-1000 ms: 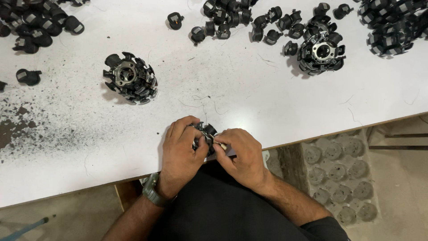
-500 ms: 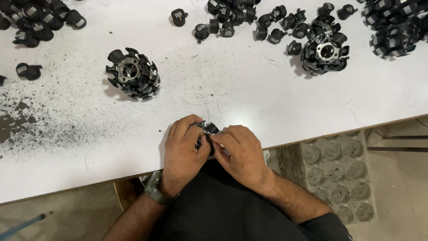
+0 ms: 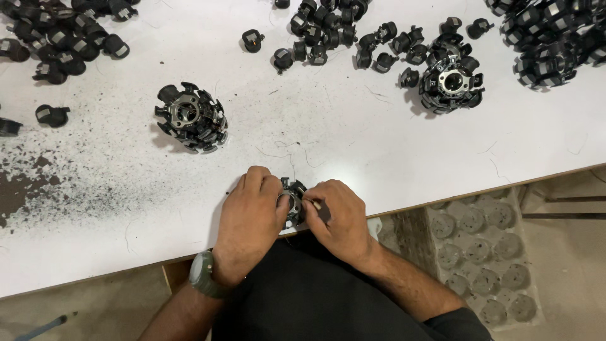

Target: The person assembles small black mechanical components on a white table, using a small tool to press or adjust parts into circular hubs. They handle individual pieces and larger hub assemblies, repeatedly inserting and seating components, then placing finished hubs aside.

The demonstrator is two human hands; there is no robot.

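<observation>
Both my hands meet at the near edge of the white table point(image 3: 353, 132). My left hand point(image 3: 252, 218) grips a small round black-and-metal part point(image 3: 293, 196) from the left. My right hand point(image 3: 338, 218) pinches the same part from the right, with what looks like a thin tool between its fingers. Most of the part is hidden by my fingers. A watch sits on my left wrist.
A black ring-shaped assembly point(image 3: 191, 118) stands on the table to the left, another point(image 3: 451, 79) at the upper right. Several small black pieces point(image 3: 334, 38) lie along the far side, with piles at both far corners. Dark dust point(image 3: 25, 183) marks the left.
My hands stay together on the small part at the table edge. The view has shifted slightly; nothing else has moved.
</observation>
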